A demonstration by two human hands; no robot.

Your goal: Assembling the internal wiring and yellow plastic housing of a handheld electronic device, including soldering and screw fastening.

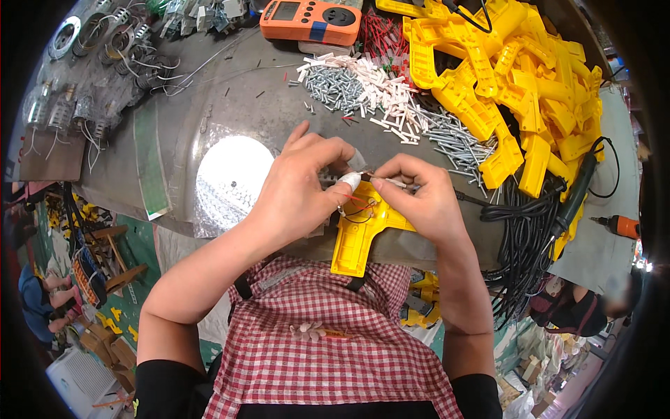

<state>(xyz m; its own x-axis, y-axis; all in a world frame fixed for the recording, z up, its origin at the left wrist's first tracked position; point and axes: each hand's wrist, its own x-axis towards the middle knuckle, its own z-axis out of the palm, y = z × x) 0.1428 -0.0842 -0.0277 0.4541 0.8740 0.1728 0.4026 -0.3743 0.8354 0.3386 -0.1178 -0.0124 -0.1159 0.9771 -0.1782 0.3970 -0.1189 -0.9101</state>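
Near the table's front edge lies a yellow plastic housing half (354,246), shaped like a pistol-grip tool shell, its grip end toward me. Thin red and dark wires (358,202) loop out over it. My left hand (296,181), with white wrapping on the thumb tip, pinches a wire end above the housing. From the other side my right hand (426,199) also pinches at that spot, thumb and forefinger closed on a wire. The fingertips nearly meet, and the exact join between them is too small to make out.
A heap of yellow housings (523,77) fills the back right, beside piles of screws (457,140) and white sleeves (384,91). An orange meter (310,21) stands behind. Bagged metal coil parts (91,91) lie left; black cables (520,223) and a soldering iron (576,195) right.
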